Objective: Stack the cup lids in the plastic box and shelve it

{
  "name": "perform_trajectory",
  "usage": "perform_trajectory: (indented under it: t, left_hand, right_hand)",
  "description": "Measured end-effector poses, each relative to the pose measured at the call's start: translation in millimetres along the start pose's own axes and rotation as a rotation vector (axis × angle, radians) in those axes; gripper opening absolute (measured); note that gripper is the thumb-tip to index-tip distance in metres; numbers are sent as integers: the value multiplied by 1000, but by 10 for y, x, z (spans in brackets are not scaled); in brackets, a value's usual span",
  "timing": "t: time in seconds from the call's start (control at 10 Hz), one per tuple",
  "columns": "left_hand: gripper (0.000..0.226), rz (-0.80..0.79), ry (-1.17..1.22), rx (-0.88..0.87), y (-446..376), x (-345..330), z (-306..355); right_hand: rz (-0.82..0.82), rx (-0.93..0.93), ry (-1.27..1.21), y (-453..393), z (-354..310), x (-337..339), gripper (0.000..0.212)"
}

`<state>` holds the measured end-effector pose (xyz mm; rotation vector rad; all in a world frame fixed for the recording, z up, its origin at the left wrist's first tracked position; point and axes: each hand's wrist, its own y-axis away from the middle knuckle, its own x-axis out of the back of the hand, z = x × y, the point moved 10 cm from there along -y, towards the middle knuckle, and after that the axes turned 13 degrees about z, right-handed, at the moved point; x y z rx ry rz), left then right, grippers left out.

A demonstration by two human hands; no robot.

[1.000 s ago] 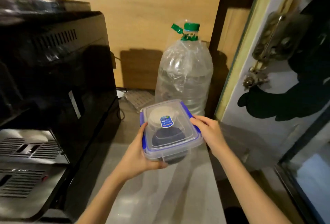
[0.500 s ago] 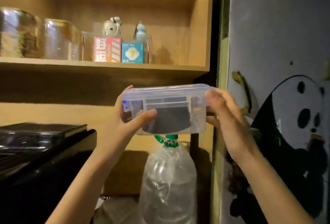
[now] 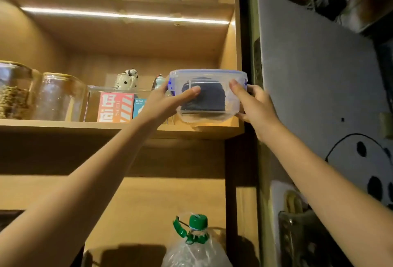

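Note:
The clear plastic box (image 3: 231,105) with its blue-clipped lid shut is raised to the wooden shelf (image 3: 63,127), at the shelf's right end. A dark stack of cup lids (image 3: 207,98) shows through its wall. My left hand (image 3: 165,102) grips its left side, thumb across the front. My right hand (image 3: 253,105) grips its right side. The box's bottom sits at about the level of the shelf board; whether it touches I cannot tell.
On the shelf stand two glass jars (image 3: 57,96) at the left, a red carton (image 3: 116,107), a blue "Blind" box (image 3: 139,107) and a small ceramic mug (image 3: 125,81). A large water bottle (image 3: 195,243) stands below. A grey panda-painted panel (image 3: 319,96) is at the right.
Both hands have lifted the box from counter height up past the bottle to the lit shelf. The view has tilted upward with it.

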<state>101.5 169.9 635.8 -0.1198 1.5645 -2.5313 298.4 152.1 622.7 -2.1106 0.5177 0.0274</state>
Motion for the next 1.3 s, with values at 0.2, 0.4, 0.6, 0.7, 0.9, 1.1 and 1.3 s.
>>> perform_trajectory:
  t: [0.2,0.4,0.6,0.7,0.9,1.1,1.3]
  left_hand:
    - [26,28,-102,-1,-298,-187,-407]
    - [44,98,-197,-41,-480,-313,-709]
    - [66,134,-388,-35,-573,-474,-924]
    - [69,138,-473,-27,-595,-563,-1029]
    - [88,134,-690,66,-689,-614,-1279]
    - [92,163,-786,119,-642,-651,-1376]
    - [81,114,-937,-153,-388,-667,-1090]
  right_hand:
    - [37,-47,35,-324,483,-105,55]
    - [135,-21,110,-616,737,-85,49]
    - [175,-9,212,-812,907,-82,37]
    - [202,19,300,-862,929,-81,30]
    - [205,114,461,-818,984,-137,39]
    - [235,121,461,-715,1035,-169,27]
    - [247,105,228,-608,795,131,17]
